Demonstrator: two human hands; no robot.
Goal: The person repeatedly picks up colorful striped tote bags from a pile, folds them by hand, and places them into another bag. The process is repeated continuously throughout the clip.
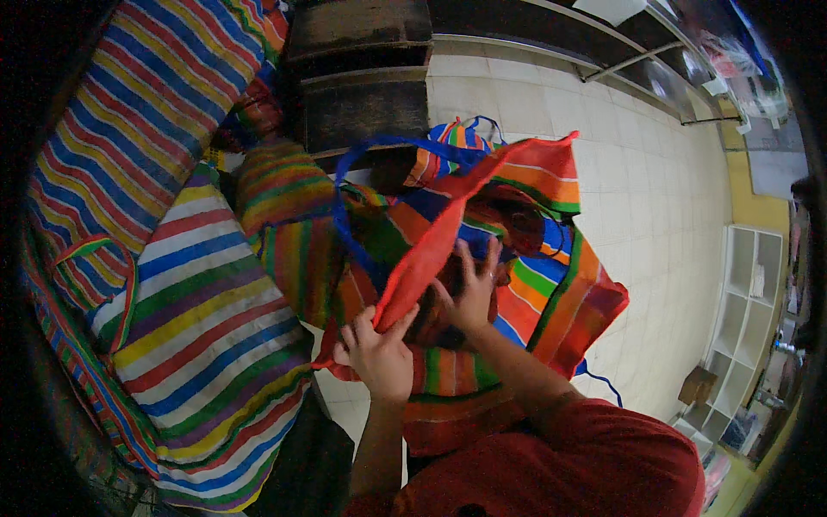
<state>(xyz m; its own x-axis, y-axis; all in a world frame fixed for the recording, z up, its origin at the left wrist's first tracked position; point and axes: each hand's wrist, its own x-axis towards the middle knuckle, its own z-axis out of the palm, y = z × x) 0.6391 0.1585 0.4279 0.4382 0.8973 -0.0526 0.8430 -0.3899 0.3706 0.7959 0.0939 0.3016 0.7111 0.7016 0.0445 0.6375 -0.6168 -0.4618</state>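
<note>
My left hand [376, 360] grips the red top edge [415, 257] of an open, striped woven bag [538, 289] in orange, green, blue and red. My right hand [472, 289] has its fingers spread at the bag's dark opening, just right of that red edge, with no object visible in its grip. A blue strap [353, 165] loops up at the bag's back left. Behind it lies another striped piece with blue handles [451, 138].
Piles of striped bags [198, 327] fill the left side, some white-striped. Dark wooden boxes [362, 112] stand at the back. A tiled floor [655, 198] lies to the right, with long dark racks [517, 26] along the back and white cubby shelves [743, 293] at far right.
</note>
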